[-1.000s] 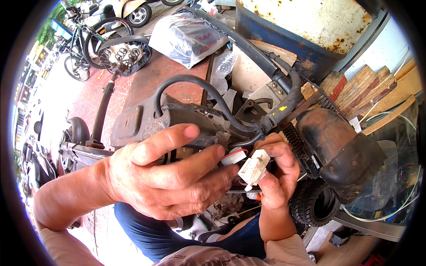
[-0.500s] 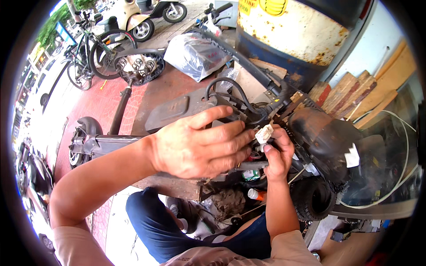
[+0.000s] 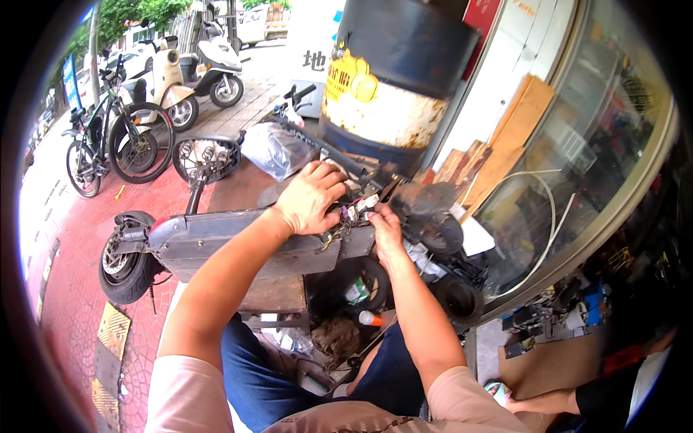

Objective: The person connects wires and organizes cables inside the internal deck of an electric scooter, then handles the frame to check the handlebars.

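An electric kick scooter lies across in front of me, its long dark deck (image 3: pixel 209 242) stretching left to the rear wheel (image 3: pixel 124 263). My left hand (image 3: pixel 310 198) rests over the deck's right end with its fingers curled; what they hold, if anything, is hidden. Beside its thumb, several thin wires come out of the opened end. A white plug connector (image 3: pixel 369 202) sits among these wires, pinched at the fingertips of my right hand (image 3: pixel 388 227). The scooter's black stem (image 3: pixel 314 141) slants up and away toward the handlebar.
Behind stands a rusty black, white and yellow drum (image 3: pixel 393 79), with a stuffed plastic bag (image 3: pixel 280 150) left of it. A seat with bare springs (image 3: pixel 206 159) stands at left. Wooden boards (image 3: pixel 505 151) lean at right. Below lie tyres (image 3: pixel 460 299). Another person's arm (image 3: pixel 545 403) shows lower right.
The view has pulled back and swung, so more of the scooter and the drum shows. My left hand's fingers are now curled over the deck. My right hand stays at the white connector.
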A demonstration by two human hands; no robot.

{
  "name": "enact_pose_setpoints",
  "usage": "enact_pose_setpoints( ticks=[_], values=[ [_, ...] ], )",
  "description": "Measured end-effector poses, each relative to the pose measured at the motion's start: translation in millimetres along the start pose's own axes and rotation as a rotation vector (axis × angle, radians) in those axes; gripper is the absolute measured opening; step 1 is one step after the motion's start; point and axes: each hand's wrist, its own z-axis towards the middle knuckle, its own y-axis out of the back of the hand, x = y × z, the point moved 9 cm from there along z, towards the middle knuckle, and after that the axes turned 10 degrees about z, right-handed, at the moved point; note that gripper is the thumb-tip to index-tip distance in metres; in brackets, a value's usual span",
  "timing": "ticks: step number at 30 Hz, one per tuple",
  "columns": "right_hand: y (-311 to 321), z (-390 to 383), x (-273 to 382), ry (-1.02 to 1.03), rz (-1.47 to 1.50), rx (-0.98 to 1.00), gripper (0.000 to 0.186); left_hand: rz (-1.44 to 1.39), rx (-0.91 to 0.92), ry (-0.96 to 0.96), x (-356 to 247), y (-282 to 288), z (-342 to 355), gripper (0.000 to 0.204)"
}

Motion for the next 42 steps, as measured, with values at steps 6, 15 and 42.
enact_pose_setpoints(
  ticks=[6,15,42],
  values=[
    [17.6,-4.0,10.9,0.041,-0.210,-0.092,0.024,-0.036,-0.028,0.233,-19.5,-18.2,-13.5,0.036],
    [16.8,-6.0,14.3,-0.010,-0.117,0.040,0.032,-0.005,-0.107,0.300,-37.7,-11.2,-4.2,0.024],
    [5.8,-26.5,48.9,-0.213,0.242,-0.006,0.024,-0.645,0.356,0.691,-16.3,-80.6,22.1,0.021]
  ],
)
